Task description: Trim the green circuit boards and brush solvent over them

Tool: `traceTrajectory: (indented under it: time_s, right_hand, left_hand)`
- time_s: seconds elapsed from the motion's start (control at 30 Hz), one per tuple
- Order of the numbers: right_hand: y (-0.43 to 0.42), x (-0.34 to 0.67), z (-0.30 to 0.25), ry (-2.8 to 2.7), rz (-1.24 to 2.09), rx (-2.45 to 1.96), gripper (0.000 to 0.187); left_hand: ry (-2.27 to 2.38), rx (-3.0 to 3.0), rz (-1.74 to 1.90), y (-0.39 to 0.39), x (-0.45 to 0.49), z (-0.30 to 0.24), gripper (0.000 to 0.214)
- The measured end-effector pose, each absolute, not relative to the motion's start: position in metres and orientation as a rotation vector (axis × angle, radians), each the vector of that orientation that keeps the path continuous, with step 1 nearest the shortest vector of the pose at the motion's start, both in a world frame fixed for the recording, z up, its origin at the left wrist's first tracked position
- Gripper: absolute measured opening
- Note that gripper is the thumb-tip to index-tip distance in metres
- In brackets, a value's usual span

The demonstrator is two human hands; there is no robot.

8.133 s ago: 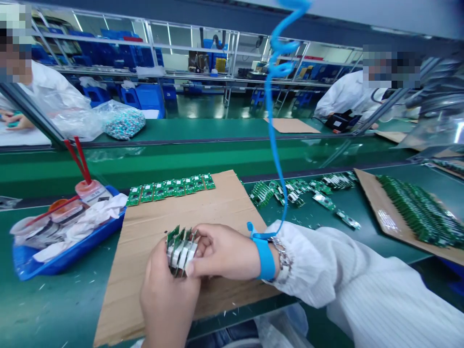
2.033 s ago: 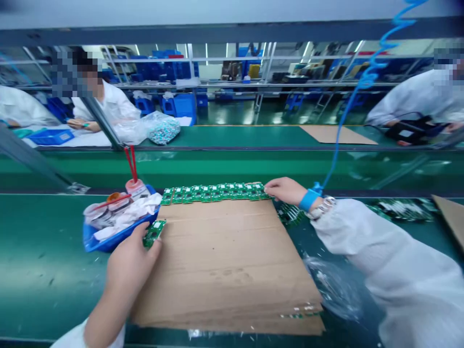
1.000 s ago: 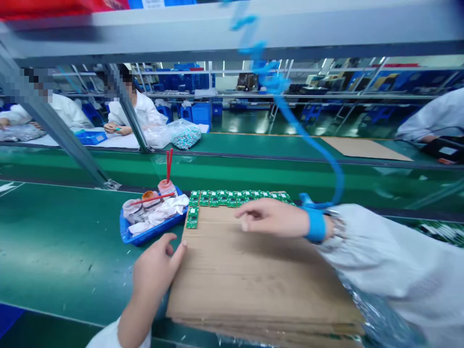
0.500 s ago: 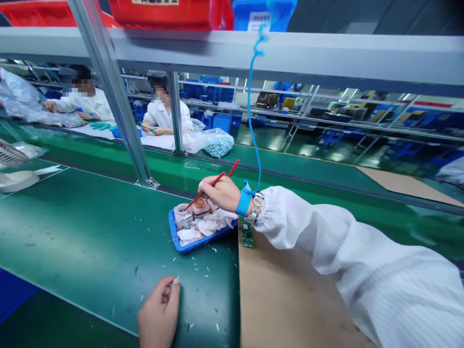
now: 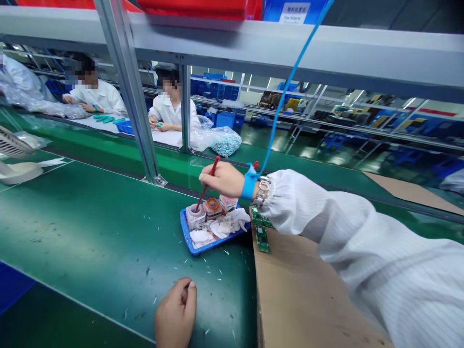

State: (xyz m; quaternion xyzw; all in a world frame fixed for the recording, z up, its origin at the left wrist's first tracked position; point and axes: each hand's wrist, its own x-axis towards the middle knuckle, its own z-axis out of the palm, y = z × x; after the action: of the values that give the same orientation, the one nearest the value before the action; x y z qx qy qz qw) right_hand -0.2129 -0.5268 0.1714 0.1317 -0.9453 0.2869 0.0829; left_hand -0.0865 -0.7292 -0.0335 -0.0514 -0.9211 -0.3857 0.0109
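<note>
My right hand (image 5: 222, 179) is closed round a thin red stick (image 5: 206, 184), whose lower end dips into a small round pot (image 5: 195, 216) in a blue tray (image 5: 188, 237). More small pots and crumpled white wipes lie in that tray. A blue wrist strap (image 5: 248, 182) with a coiled blue cord sits on my right wrist. My left hand (image 5: 176, 313) rests on the green mat near the front edge, fingers curled, holding nothing I can see. Small green circuit boards (image 5: 261, 237) lie on the brown cardboard sheet (image 5: 300, 295) beside the tray.
A slanted metal post (image 5: 139, 121) stands on the green bench behind the tray. Across the conveyor, people in white coats work at another bench, beside a clear bag of small parts (image 5: 225, 142). A second cardboard sheet (image 5: 409, 189) lies at the far right.
My right hand has tipped the red stick more upright, with its tip down in the small pot. The view has shifted slightly; my left hand stays curled on the mat.
</note>
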Motion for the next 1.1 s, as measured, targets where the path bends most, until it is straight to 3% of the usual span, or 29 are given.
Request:
traceTrajectory:
  time_s: [0.17,0.6,1.1]
  right_hand:
    - [-0.511,-0.199,0.201,-2.758,0.976,0.251,0.025]
    - [-0.492,-0.164,0.205,-2.768,1.223,0.157,0.024]
    - [-0.523,-0.192,0.179,-2.653,1.055,0.348,0.027]
  left_hand:
    - [-2.888,-0.183,-1.176,-0.729,-0.087,-0.034,0.026]
    - [-2.981,-0.239,-1.058,-0.732,-0.091,-0.033,0.026]
    - [-3.017,-0.275,-0.999,-0.736,-0.095,-0.042,0.024]
